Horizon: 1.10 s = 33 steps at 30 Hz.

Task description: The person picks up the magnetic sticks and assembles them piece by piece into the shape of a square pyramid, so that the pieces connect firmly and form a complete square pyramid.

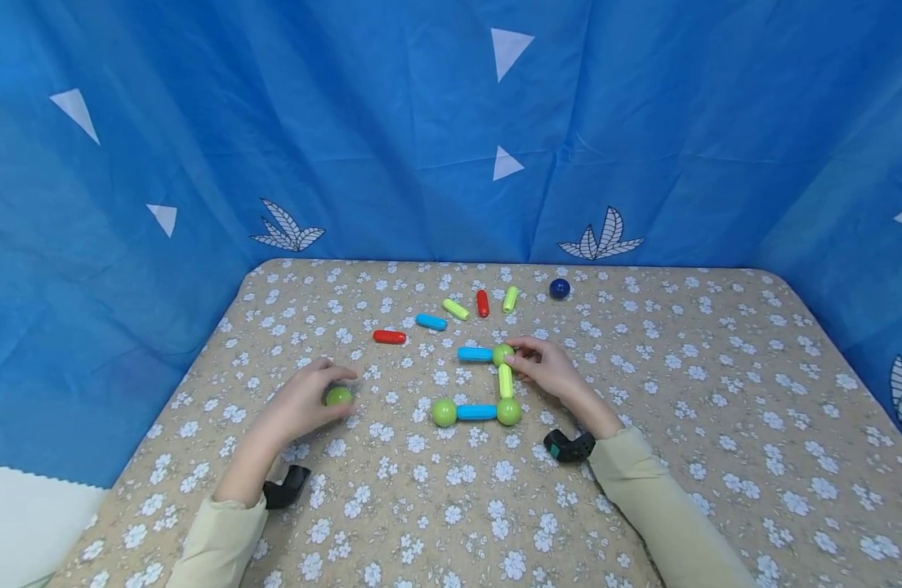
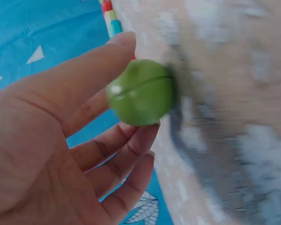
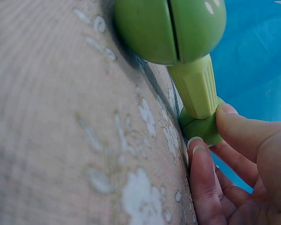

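The three-sided assembly (image 1: 506, 390) of balls and rods lies on the bench (image 1: 421, 506) between the hands, touching the right one and well apart from the left. Its open side points left; the yellow-green rod forming its right side has its long axis running away from the person. From there two blue rods run left–right: the near blue rod (image 1: 476, 412) ends in a corner ball (image 1: 444, 412), the far blue rod (image 1: 475, 354) has its left end free. The right hand (image 1: 550, 371) pinches the far green ball (image 1: 502, 354) between thumb and fingers. The left hand (image 1: 304, 402) has thumb and fingers curled round a loose green ball (image 1: 338, 396) (a dark seam crosses it in the left wrist view). Farther back lie a loose blue rod (image 1: 431, 322), two red rods (image 1: 482, 304), two loose yellow-green rods (image 1: 510, 300) and a dark blue ball (image 1: 559, 288).
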Available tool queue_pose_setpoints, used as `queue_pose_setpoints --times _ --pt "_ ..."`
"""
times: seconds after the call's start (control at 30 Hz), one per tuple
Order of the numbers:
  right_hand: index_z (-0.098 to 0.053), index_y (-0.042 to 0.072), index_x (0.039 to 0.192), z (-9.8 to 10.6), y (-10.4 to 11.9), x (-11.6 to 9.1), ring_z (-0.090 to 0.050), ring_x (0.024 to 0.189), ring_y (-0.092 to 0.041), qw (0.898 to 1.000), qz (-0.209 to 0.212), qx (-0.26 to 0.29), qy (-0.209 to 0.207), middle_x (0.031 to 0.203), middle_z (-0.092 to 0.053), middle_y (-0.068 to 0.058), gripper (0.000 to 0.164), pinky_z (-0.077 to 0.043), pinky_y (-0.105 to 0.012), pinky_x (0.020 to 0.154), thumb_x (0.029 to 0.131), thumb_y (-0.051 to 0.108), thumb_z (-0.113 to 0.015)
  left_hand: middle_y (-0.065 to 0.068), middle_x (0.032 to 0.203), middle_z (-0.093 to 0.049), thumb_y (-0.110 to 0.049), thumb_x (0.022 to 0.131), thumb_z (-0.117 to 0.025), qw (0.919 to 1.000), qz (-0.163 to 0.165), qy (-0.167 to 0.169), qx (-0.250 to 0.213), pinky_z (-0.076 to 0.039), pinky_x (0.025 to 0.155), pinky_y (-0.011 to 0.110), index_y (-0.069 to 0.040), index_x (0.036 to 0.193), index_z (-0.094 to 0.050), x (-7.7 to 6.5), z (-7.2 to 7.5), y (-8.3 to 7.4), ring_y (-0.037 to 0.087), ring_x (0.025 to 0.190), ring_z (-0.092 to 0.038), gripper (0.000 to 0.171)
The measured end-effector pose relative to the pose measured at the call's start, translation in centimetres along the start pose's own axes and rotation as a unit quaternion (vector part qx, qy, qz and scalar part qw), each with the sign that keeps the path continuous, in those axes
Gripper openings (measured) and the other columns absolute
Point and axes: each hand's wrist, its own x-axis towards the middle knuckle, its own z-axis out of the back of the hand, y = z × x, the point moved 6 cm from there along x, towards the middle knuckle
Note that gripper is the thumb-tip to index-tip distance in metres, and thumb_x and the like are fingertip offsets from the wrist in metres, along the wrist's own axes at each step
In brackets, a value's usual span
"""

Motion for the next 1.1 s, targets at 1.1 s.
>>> queue_pose_setpoints --times 1.1 --pt "-0.06 -0.001 0.121 0.0 0.1 0.0 -0.056 0.067 -0.018 1.0 -0.006 0.005 0.007 0.087 -0.057 -0.009 0.035 -0.051 -0.029 0.059 0.09 0.015 -0.064 0.004 0.112 -0.061 -0.016 0.085 -0.071 0.95 0.002 0.0 -0.312 -0.05 0.08 0.033 -0.007 0.118 -0.064 8.3 -5.6 -2.5 0.019 0.095 -0.059 0.035"
